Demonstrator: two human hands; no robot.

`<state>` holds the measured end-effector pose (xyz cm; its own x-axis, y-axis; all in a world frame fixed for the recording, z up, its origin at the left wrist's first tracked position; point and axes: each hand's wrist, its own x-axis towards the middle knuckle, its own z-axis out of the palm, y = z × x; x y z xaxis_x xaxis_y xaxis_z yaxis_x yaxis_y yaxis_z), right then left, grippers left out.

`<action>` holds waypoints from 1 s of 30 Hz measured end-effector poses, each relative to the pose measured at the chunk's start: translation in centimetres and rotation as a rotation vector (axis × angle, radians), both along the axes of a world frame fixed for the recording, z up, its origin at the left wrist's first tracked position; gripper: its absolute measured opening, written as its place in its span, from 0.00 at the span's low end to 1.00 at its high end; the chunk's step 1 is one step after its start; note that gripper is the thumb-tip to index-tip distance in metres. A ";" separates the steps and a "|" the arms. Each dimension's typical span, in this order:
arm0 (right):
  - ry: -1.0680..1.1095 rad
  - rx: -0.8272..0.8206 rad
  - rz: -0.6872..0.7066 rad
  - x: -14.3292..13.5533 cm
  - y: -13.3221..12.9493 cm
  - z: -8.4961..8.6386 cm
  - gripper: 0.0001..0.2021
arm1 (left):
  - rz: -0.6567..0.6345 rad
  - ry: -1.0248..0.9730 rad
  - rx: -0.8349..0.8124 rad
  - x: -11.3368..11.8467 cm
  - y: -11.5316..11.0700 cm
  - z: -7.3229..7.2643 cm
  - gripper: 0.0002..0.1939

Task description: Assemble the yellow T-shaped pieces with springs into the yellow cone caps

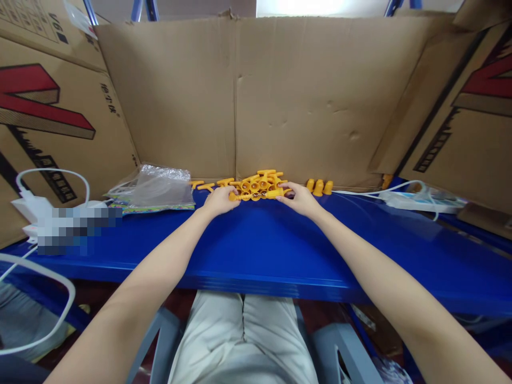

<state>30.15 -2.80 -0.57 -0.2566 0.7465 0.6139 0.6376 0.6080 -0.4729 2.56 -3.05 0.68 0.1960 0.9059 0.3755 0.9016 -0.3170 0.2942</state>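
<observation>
Several yellow plastic pieces (256, 186) with round cups and T-shaped ends lie heaped at the back of the blue table (256, 240), against the cardboard. My left hand (222, 200) is at the heap's left end, its fingers closed round a small yellow piece (233, 197). At the right end, my right hand (299, 198) has thumb and forefinger apart around the end of a yellow piece (280, 193); whether it grips the piece is unclear. A few yellow T-shaped pieces (206, 186) lie left of the heap, and three yellow cone-like pieces (318, 188) stand to the right.
Clear plastic bags (162, 186) lie at the back left. White plugs and a cable (36, 208) are at the far left, a white power strip (416, 201) at the right. Cardboard (304, 101) walls the back and sides.
</observation>
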 end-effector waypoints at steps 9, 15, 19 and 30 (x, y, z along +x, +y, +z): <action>-0.029 -0.119 -0.058 0.0 -0.3 0.2 0.17 | 0.009 0.060 -0.010 -0.5 0.4 -0.3 0.17; -0.064 -0.138 -0.061 -0.2 -0.3 0.2 0.17 | 0.004 0.048 -0.026 -0.3 0.3 -0.4 0.18; -0.042 -0.147 -0.032 -0.4 -0.4 0.0 0.17 | -0.025 0.036 -0.023 -0.2 0.4 -0.4 0.17; 0.005 -0.136 -0.021 0.2 0.4 -0.4 0.18 | -0.008 0.031 -0.006 -0.5 0.7 -0.6 0.17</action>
